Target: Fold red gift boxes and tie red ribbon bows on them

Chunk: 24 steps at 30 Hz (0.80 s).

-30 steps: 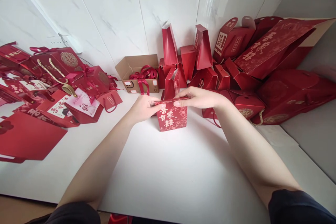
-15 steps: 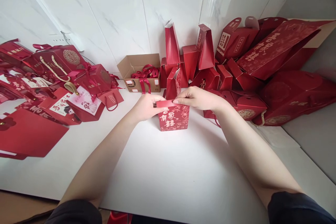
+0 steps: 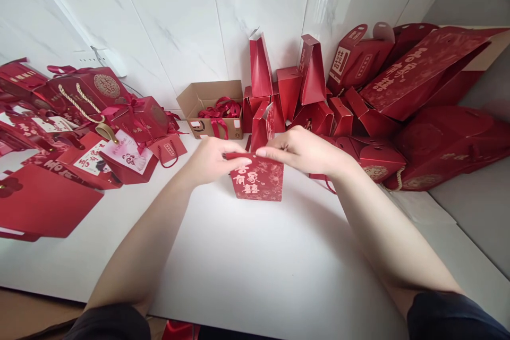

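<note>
Two bare hands at the upper edge of a red printed box (image 3: 261, 183), located at the middle of a white table (image 3: 239, 255) with its lettered face toward the viewer. The left hand (image 3: 209, 159) pinches the left end of the edge, thumb on the near side and fingers beyond; the right hand (image 3: 306, 151) pinches near the middle, thumb laid along the rim. Whether the fingers behind the box are spread or pressed together cannot be told. Principal hazard, as judged: unequal pressure from the two thumbs could crease the thin card or leave the edge crooked. A further hazard lies in crowding. A small red box (image 3: 260, 130) stands just behind the hands, and a forward push of the knuckles could tip it toward the tall red box (image 3: 261, 66) and its neighbour (image 3: 313, 74), both perched on other boxes and narrow toward the top. To the left, a ribbon (image 3: 220, 128) hangs over the front wall of a cardboard carton (image 3: 195, 128); a passing left wrist could snag it and drag the carton along.
</note>
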{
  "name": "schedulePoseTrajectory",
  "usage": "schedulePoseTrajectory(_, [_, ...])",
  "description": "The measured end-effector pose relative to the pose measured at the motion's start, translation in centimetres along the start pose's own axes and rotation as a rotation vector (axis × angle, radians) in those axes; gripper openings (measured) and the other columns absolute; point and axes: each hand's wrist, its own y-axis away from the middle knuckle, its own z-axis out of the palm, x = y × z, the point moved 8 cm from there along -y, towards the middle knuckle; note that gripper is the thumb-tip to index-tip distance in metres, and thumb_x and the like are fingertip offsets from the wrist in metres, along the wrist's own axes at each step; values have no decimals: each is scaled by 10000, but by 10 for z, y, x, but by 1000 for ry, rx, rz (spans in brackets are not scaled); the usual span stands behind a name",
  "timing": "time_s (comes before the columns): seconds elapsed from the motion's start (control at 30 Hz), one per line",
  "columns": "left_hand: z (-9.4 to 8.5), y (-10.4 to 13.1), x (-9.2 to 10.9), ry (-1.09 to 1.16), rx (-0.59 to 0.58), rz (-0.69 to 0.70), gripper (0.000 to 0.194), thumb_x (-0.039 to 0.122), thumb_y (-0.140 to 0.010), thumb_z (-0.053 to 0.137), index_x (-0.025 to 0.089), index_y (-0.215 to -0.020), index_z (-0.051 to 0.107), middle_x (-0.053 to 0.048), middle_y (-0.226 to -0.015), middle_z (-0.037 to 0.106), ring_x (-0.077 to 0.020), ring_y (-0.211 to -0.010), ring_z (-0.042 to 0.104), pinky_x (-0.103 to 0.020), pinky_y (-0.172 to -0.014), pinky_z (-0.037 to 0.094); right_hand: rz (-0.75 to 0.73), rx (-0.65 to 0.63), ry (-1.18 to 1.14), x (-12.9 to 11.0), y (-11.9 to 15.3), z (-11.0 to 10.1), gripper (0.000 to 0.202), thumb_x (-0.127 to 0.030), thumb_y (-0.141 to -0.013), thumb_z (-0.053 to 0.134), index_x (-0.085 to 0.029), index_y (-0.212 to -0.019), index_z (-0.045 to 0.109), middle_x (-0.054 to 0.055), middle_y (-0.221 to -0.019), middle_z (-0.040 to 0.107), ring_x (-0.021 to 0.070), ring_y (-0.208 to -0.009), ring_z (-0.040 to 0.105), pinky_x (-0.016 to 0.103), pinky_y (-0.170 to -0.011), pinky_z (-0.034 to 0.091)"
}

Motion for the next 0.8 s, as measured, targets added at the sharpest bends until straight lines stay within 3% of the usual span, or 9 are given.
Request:
schedulePoseTrajectory(0.1, [-46,10,1,-15,253,-87,246,379,-747,725,185,-887,779,-22,-819,752,-190,-766,672,-260,-664,523,86,171,-53,9,4,-21,560,-587,-975,350,-183,-682,605,19,-616,535,147,-591,482,288,-605,337])
schedulePoseTrajectory(0.17, [-75,20,2,-33,414,-144,246,350,-740,738,174,-906,780,-24,-849,758,-192,-773,676,-266,-660,531,142,206,-7,24,5,-26,498,-525,-985,379,-179,-741,641,42,-671,601,169,-645,541,293,-634,361])
schedulePoseTrajectory(0.23, [-98,31,5,-90,555,-179,243,314,-740,740,153,-918,780,-29,-855,759,-189,-766,671,-271,-661,528,197,151,92,42,2,-18,390,-427,-968,462,-177,-745,660,59,-682,631,185,-668,571,296,-638,368])
schedulePoseTrajectory(0.33, [-120,43,6,-260,706,-224,282,301,-738,741,150,-974,779,-24,-826,751,-181,-757,646,-282,-684,521,231,17,223,61,-8,14,253,-265,-925,524,-183,-742,679,83,-735,676,208,-724,617,295,-643,379])
schedulePoseTrajectory(0.43, [-128,49,5,-378,767,-231,311,327,-735,745,171,-1003,776,4,-763,726,-164,-724,614,-293,-722,513,157,-55,257,60,-22,61,216,-186,-933,490,-186,-874,698,103,-939,722,223,-852,661,290,-699,412])
schedulePoseTrajectory(0.5, [-129,48,5,-382,755,-235,311,327,-731,748,170,-999,777,10,-749,719,-156,-710,603,-289,-727,505,77,-73,265,54,-28,92,213,-210,-960,472,-191,-1010,678,113,-1103,701,235,-971,662,289,-752,435])
schedulePoseTrajectory(0.57, [-126,47,4,-369,728,-260,298,319,-728,746,161,-979,781,10,-714,710,-157,-702,601,-282,-715,496,91,-84,267,54,-29,116,237,-230,-972,462,-193,-1141,625,114,-1132,694,241,-989,668,297,-774,456])
schedulePoseTrajectory(0.7, [-118,43,5,-323,658,-293,280,329,-740,716,171,-959,787,22,-668,702,-150,-664,600,-261,-669,475,101,-80,277,56,-26,141,396,-290,-983,462,-199,-1368,469,130,-1237,652,255,-1003,669,322,-789,488])
schedulePoseTrajectory(0.8, [-112,41,4,-332,627,-277,274,347,-745,695,188,-948,788,23,-675,712,-142,-631,601,-249,-629,454,26,-57,299,52,-25,148,386,-295,-1005,418,-239,-1381,487,129,-1312,599,256,-1079,636,334,-843,489])
